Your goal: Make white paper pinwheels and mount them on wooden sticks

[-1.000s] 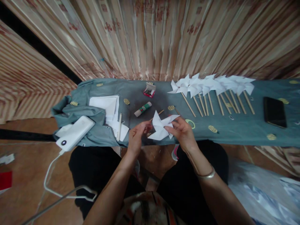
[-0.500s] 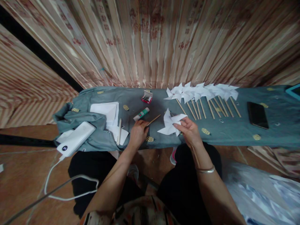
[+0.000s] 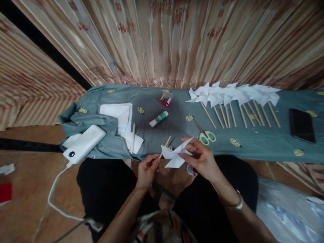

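Observation:
My right hand [image 3: 202, 158] pinches a white folded paper pinwheel [image 3: 175, 156] just in front of the table's near edge. My left hand [image 3: 147, 168] grips the lower end of a thin wooden stick [image 3: 165, 145], whose tip points up toward the pinwheel. Both hands hover over my lap, close together. Behind them lie yellow-handled scissors [image 3: 205, 134] on the grey-green cloth [image 3: 263, 141].
A row of several finished pinwheels on sticks [image 3: 235, 96] lies at the back right. A glue stick [image 3: 158, 118], a small red box [image 3: 165, 98], white paper sheets [image 3: 118, 114], a loose stick [image 3: 133, 137], a white power bank [image 3: 84, 143] with cable and a black phone [image 3: 302, 125] also lie here.
My left hand picked the stick up from the table and both hands came back toward my lap with stick and pinwheel. The scissors are now uncovered.

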Demonstrator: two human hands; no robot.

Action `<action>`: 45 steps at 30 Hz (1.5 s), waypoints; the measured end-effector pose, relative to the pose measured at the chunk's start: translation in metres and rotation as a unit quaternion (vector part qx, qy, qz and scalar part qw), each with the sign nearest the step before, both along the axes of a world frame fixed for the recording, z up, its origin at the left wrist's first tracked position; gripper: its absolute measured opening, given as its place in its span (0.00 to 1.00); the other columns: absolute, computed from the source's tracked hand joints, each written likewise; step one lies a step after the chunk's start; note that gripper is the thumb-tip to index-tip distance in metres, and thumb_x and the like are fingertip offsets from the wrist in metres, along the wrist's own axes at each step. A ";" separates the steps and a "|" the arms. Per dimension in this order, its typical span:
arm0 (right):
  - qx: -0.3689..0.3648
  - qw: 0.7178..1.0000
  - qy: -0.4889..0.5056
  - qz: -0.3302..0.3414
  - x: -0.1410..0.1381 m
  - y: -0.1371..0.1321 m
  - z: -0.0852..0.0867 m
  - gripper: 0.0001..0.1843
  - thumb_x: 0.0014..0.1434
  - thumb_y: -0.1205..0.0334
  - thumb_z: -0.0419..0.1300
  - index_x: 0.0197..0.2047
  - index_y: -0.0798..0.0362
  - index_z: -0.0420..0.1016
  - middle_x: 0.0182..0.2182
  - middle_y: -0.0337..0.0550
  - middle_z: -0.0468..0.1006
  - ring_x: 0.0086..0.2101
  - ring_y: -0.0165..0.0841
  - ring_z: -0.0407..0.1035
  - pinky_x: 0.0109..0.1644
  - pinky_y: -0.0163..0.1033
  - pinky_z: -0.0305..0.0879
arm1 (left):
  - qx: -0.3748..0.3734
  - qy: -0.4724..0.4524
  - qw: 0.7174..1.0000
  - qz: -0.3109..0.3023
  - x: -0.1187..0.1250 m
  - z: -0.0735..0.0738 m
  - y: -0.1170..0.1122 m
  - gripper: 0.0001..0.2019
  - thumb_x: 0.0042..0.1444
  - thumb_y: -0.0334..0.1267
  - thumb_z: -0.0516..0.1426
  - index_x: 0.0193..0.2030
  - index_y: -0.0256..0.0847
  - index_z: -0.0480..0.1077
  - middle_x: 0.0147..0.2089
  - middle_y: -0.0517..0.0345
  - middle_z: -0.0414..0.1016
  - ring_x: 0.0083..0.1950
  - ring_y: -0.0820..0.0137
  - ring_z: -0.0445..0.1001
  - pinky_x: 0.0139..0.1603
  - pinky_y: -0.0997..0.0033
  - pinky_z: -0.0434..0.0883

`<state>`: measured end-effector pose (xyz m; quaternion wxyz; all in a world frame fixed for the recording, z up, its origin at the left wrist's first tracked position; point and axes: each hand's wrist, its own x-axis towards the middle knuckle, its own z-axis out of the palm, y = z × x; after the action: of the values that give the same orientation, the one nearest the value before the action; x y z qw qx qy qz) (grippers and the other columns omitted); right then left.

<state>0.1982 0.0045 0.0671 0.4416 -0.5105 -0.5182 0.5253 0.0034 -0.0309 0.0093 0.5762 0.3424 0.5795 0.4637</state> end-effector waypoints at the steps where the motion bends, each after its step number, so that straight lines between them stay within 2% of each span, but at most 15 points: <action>1: 0.015 0.998 -0.057 0.002 -0.003 -0.004 -0.001 0.19 0.50 0.62 0.67 0.47 0.47 0.73 0.33 0.38 0.82 0.35 0.36 0.77 0.40 0.40 0.74 | -0.025 -0.025 0.999 0.020 0.000 -0.007 -0.004 0.14 0.44 0.45 0.66 0.35 0.37 0.79 0.27 0.59 0.72 0.24 0.77 0.66 0.24 0.77 0.64; 5: 0.112 0.967 -0.226 0.023 -0.005 -0.010 -0.010 0.11 0.57 0.62 0.62 0.45 0.45 0.73 0.40 0.41 0.82 0.38 0.35 0.78 0.44 0.39 0.74 | -0.088 -0.070 0.993 0.043 0.003 -0.024 -0.008 0.13 0.43 0.42 0.67 0.35 0.40 0.80 0.29 0.58 0.75 0.27 0.76 0.68 0.27 0.78 0.65; 7: 0.166 0.948 -0.271 0.035 -0.005 -0.008 -0.014 0.09 0.60 0.62 0.60 0.45 0.46 0.72 0.43 0.42 0.82 0.39 0.35 0.78 0.45 0.38 0.74 | -0.104 -0.066 0.992 0.037 0.003 -0.024 -0.006 0.11 0.42 0.41 0.67 0.34 0.40 0.81 0.29 0.58 0.76 0.27 0.77 0.68 0.28 0.79 0.65; 11: 0.243 0.916 -0.317 0.027 -0.008 -0.003 -0.019 0.15 0.61 0.65 0.59 0.51 0.49 0.69 0.43 0.44 0.82 0.39 0.35 0.78 0.46 0.38 0.74 | -0.119 -0.051 0.991 0.031 0.002 -0.020 -0.003 0.10 0.41 0.40 0.67 0.32 0.39 0.81 0.26 0.58 0.75 0.27 0.75 0.68 0.28 0.78 0.65; 15: 0.225 0.918 -0.325 0.009 -0.015 0.004 -0.022 0.13 0.60 0.65 0.60 0.49 0.49 0.69 0.43 0.43 0.82 0.37 0.32 0.79 0.46 0.35 0.75 | -0.148 -0.071 0.985 0.049 0.001 -0.017 -0.001 0.09 0.39 0.38 0.67 0.29 0.39 0.80 0.21 0.62 0.71 0.23 0.78 0.64 0.27 0.78 0.64; 21: 0.214 0.910 -0.355 -0.010 -0.019 0.009 -0.024 0.10 0.60 0.64 0.60 0.46 0.47 0.70 0.41 0.40 0.83 0.37 0.33 0.79 0.43 0.34 0.76 | -0.174 -0.080 0.980 0.057 0.002 -0.012 0.005 0.08 0.35 0.36 0.68 0.25 0.39 0.79 0.22 0.60 0.73 0.24 0.75 0.67 0.28 0.76 0.67; 25: 0.244 0.889 -0.387 -0.014 -0.019 0.009 -0.021 0.14 0.60 0.66 0.60 0.50 0.47 0.68 0.39 0.41 0.83 0.36 0.33 0.79 0.42 0.36 0.77 | -0.184 -0.072 0.979 0.052 0.000 -0.014 0.006 0.06 0.35 0.35 0.67 0.25 0.40 0.80 0.24 0.59 0.76 0.27 0.74 0.70 0.33 0.75 0.70; 29: 0.285 0.874 -0.393 0.018 -0.018 0.010 -0.018 0.21 0.59 0.71 0.60 0.55 0.49 0.65 0.37 0.41 0.84 0.37 0.34 0.79 0.43 0.38 0.76 | -0.190 -0.075 0.978 0.052 0.000 -0.014 0.006 0.05 0.36 0.34 0.67 0.24 0.41 0.80 0.26 0.58 0.78 0.29 0.73 0.73 0.35 0.76 0.71; 33: 0.286 0.874 -0.391 0.040 -0.018 0.012 -0.017 0.23 0.59 0.73 0.60 0.57 0.51 0.64 0.35 0.42 0.83 0.36 0.35 0.79 0.42 0.38 0.76 | -0.199 -0.076 0.976 0.044 0.000 -0.012 0.008 0.03 0.36 0.34 0.66 0.23 0.41 0.79 0.24 0.59 0.77 0.26 0.74 0.72 0.34 0.76 0.71; 39: 0.290 0.882 -0.368 0.048 -0.019 0.016 -0.017 0.21 0.58 0.75 0.59 0.54 0.53 0.66 0.35 0.44 0.83 0.35 0.34 0.78 0.39 0.38 0.76 | -0.213 -0.057 0.974 0.040 -0.001 -0.013 0.008 0.03 0.36 0.35 0.66 0.20 0.40 0.78 0.21 0.60 0.75 0.24 0.75 0.70 0.32 0.76 0.71; 45: 0.288 0.881 -0.373 0.043 -0.020 0.015 -0.020 0.20 0.58 0.75 0.60 0.52 0.54 0.67 0.35 0.44 0.83 0.36 0.34 0.78 0.41 0.39 0.75 | -0.224 -0.053 0.972 0.050 0.000 -0.012 0.009 0.03 0.34 0.35 0.66 0.18 0.40 0.77 0.20 0.60 0.74 0.22 0.76 0.69 0.30 0.76 0.71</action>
<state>0.1787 0.0199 0.0472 0.3202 -0.4959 -0.7946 0.1423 0.0035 -0.0215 -0.0023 0.6445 0.1499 0.6535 0.3675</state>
